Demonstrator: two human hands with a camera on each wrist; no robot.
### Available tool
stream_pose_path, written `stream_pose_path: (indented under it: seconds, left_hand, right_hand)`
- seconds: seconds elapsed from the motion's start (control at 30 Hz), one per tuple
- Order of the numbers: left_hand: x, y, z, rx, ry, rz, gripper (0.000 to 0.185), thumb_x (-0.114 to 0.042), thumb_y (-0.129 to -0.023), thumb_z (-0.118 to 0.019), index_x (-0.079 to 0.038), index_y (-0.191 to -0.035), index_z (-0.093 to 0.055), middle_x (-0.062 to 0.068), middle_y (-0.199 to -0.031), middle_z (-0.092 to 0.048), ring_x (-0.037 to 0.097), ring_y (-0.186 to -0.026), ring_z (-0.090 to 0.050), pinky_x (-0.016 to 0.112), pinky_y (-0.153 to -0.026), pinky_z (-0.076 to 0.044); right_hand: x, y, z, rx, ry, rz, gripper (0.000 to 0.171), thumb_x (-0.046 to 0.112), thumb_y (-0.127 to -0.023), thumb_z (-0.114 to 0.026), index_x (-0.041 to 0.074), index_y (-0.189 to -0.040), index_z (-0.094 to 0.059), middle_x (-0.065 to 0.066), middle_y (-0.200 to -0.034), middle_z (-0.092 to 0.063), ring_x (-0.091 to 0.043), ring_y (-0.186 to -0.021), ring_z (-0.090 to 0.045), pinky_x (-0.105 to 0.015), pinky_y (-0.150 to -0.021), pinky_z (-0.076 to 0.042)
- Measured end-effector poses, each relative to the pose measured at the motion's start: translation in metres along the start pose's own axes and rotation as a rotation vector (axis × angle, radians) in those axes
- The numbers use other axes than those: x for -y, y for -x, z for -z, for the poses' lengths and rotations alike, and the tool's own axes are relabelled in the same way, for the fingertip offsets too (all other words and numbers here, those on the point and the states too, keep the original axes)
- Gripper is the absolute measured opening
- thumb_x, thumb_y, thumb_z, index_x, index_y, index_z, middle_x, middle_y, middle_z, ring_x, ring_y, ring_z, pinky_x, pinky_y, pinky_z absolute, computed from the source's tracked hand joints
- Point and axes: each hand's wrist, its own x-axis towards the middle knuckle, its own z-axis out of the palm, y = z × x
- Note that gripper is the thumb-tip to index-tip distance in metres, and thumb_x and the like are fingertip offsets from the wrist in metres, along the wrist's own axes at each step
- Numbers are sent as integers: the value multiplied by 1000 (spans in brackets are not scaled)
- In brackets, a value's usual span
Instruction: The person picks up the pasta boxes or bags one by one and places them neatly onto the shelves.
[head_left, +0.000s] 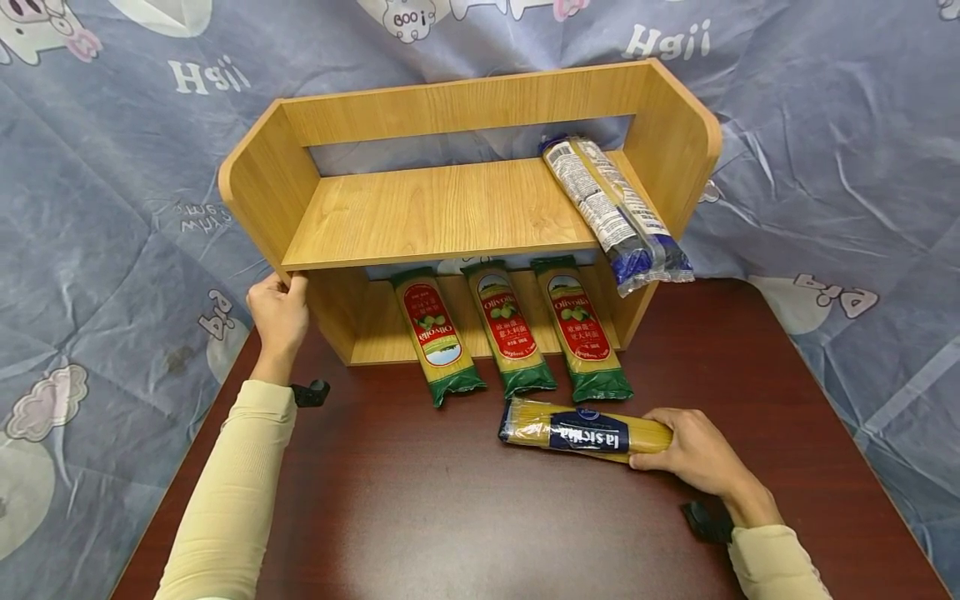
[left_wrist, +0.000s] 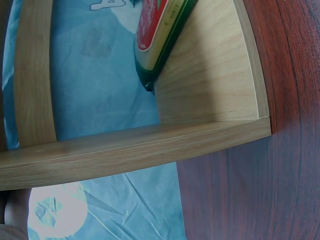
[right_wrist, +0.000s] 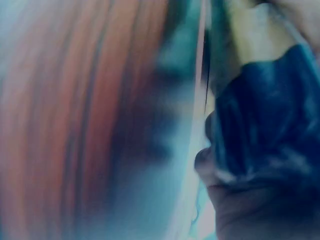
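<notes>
My right hand (head_left: 693, 450) grips one end of a spaghetti packet (head_left: 536, 423), yellow with a navy "la sicilia" label, just over the dark red table. Blurred in the right wrist view, the packet (right_wrist: 270, 115) fills the right side with fingers around it. My left hand (head_left: 279, 321) holds the left side panel of a wooden shelf rack (head_left: 420, 217), just under its upper board. At the left wrist view's lower left edge, part of that hand (left_wrist: 17, 212) shows beside the panel (left_wrist: 125, 155); its other fingers are hidden.
Three green-ended Olivoilà pasta packets, the left (head_left: 431, 329), middle (head_left: 510, 321) and right one (head_left: 581, 321), lie on the lower level, jutting over its front. A blue-ended pasta packet (head_left: 603, 200) lies on the upper board's right, overhanging the edge. A patterned cloth (head_left: 97, 208) hangs behind.
</notes>
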Motion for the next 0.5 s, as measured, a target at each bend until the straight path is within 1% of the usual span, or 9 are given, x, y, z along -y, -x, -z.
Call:
stream_pose_path:
  seconds: [0.27,0.5]
  left_hand:
    - [0,0,0,2,5,-3,20,-7,-91,-59,3,-80,-73,-4,-65,-62,4,-59,-54,18,-45,-34]
    - [-1,0,0,-5,0,-13,20,-8,-91,-60,3,-80,-73,-3,-65,-61,4,-58,-53,18,-44,-33]
  right_hand:
    - [10,5,7,-4,-21,-33,60,47,-65,-94,7,-105,-73,5,-85,-66,-12,-68,-53,-28,-59,-43]
    - [26,11,17,-29,-80,-58,53,40,-67,-95,10,-105,-73,4,-88,-68,-14,-69,-56,-28,-59,-45]
